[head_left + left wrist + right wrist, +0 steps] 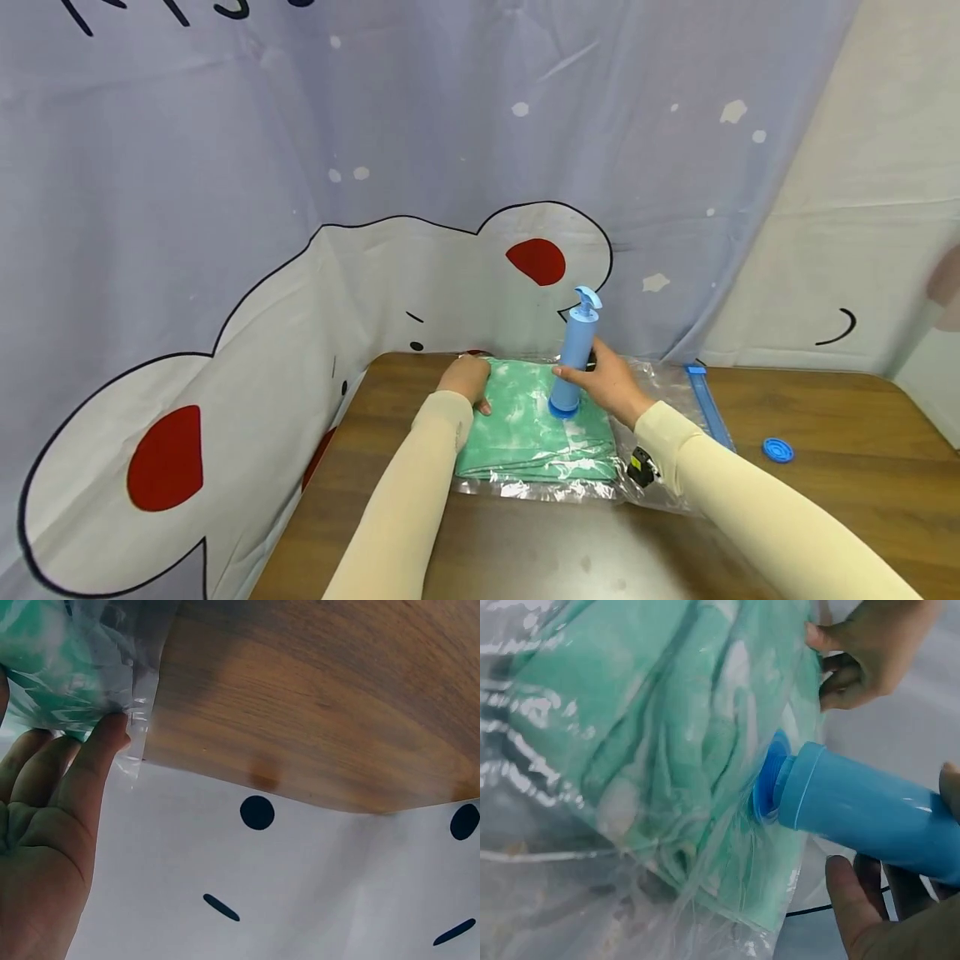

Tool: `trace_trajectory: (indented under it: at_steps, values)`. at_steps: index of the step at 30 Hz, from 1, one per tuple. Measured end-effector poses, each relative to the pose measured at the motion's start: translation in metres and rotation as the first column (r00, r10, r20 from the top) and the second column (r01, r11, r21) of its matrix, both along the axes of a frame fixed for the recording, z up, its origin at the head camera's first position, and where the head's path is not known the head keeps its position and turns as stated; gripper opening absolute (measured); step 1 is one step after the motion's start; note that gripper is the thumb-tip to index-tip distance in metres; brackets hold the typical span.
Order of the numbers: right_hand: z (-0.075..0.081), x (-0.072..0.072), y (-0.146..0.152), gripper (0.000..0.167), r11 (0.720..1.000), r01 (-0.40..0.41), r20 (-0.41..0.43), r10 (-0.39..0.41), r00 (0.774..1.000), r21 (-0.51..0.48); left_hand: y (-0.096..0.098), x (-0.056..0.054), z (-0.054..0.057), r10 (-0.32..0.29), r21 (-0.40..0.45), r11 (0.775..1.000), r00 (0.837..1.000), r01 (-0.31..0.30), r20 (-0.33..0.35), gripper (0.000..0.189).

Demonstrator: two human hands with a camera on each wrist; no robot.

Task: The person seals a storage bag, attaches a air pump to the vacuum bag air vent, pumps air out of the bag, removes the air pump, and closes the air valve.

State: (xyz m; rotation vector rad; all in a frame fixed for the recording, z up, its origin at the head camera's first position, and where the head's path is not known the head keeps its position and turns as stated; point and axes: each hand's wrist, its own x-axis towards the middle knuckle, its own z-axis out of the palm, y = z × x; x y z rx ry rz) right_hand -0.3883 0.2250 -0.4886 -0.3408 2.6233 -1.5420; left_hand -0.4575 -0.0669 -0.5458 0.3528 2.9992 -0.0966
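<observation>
A clear plastic vacuum storage bag point(528, 490) lies on the table with folded green-and-white cloth point(517, 417) inside. A blue hand pump point(576, 350) stands slightly tilted over the bag, its base seated on the round blue valve point(766, 780). My right hand point(611, 385) grips the pump's barrel, thumb on one side and fingers on the other. At the bag's far left edge my left hand point(467, 379) holds the plastic, thumb on top and fingers curled at the rim. In the left wrist view those fingers point(90, 769) touch the bag's edge.
A round blue valve cap point(777, 450) lies on the table point(847, 492) to the right. The bag's blue zip strip point(708, 404) runs along its right end. A printed cloth backdrop point(450, 275) hangs right behind the table's far edge.
</observation>
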Motion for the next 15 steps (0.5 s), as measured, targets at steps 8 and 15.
trace_trajectory:
  at_steps: [8,15]
  values:
    - [0.004,0.006,0.001,0.084,0.997,-0.072,-0.012,0.072,0.997,-0.012,-0.016,-0.041,-0.052,-0.029,0.004,1.000,0.999,0.029,-0.040,0.072]
    - [0.023,0.002,0.005,0.078,0.995,-0.103,-0.068,0.103,0.992,0.007,-0.026,-0.061,-0.068,-0.097,-0.083,0.992,0.994,0.093,-0.046,0.083]
